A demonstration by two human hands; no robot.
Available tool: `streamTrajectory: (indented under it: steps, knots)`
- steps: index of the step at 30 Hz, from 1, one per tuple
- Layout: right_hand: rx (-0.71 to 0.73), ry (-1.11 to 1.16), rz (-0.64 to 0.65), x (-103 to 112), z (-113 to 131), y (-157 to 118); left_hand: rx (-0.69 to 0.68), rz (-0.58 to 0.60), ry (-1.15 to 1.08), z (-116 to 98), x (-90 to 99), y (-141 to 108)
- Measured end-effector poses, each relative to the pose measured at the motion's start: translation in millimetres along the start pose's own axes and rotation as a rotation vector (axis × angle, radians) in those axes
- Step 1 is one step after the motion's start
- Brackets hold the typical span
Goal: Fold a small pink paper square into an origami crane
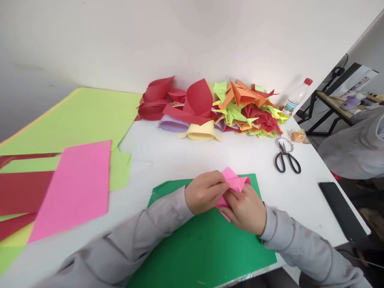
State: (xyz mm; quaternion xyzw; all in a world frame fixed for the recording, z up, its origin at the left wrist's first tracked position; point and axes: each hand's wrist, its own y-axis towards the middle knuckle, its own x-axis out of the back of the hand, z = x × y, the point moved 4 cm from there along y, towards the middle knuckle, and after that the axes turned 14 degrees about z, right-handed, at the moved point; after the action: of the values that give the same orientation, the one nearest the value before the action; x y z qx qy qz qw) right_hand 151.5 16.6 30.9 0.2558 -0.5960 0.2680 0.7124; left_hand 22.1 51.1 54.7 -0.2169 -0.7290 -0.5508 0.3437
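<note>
One green sheet (204, 252) lies nearest on the table (168, 160); over it, the left hand (206, 192) and the right hand (247, 209) both grip one folded pink paper (239, 184). One black slab (343, 212) rests right of the green sheet, one flat pink sheet (78, 188) left of it. Beyond the green sheet, rightward, I see one pair of scissors (284, 152), then one red-capped bottle (296, 98).

No txt legible for sure, blurred letters on blk/wht pkg (357, 82), tiny print on bottle label (289, 107), snack wrapper (298, 136)
</note>
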Motion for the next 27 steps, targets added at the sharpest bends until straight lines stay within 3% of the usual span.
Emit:
streamTrajectory:
  steps: [27]
  knots:
    - [0.005, -0.039, -0.051, -3.0, 1.9, -0.7, 0.033, -0.036, -0.023, -4.0, -1.4, 3.1]
